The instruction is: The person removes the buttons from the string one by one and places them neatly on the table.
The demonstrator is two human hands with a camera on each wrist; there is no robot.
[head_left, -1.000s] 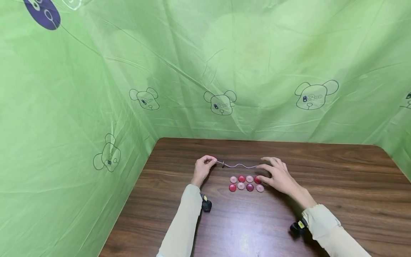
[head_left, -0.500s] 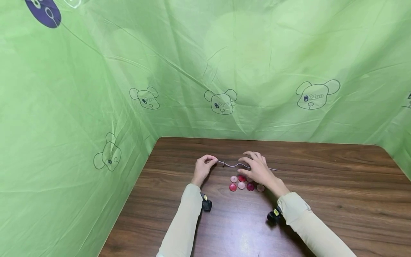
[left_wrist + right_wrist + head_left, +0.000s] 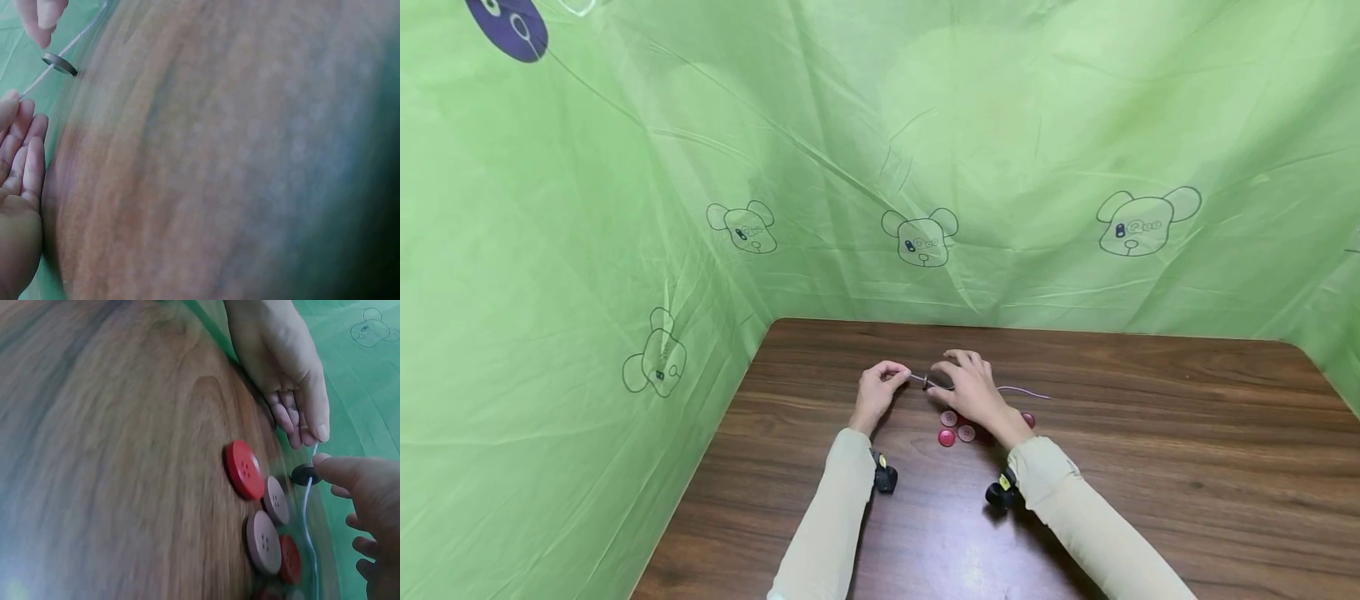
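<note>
My left hand point(image 3: 874, 398) pinches one end of a thin pale purple string point(image 3: 1026, 392) between thumb and fingertips. A dark round button point(image 3: 305, 474) is threaded on the string, a short way from those fingertips. Over the string hovers my right hand point(image 3: 976, 397), its fingers spread; the thumb tip is close beside the threaded button, and whether it touches I cannot tell. In the head view the right hand covers the string's middle; its free end lies out to the right. Loose buttons lie below the string: red point(image 3: 245, 470), pale pink point(image 3: 264, 542) and dark magenta point(image 3: 1028, 420).
The brown wooden table point(image 3: 1150, 467) carries all of this. A green curtain point(image 3: 1015, 250) with bear-face drawings hangs behind its back edge and along the left. A black wrist camera point(image 3: 1000, 495) sits on the right wrist, another on the left. The right arm hides some buttons.
My right hand has moved left along the string, from near its free end to beside the threaded button. The left hand keeps its pinch in nearly the same place.
</note>
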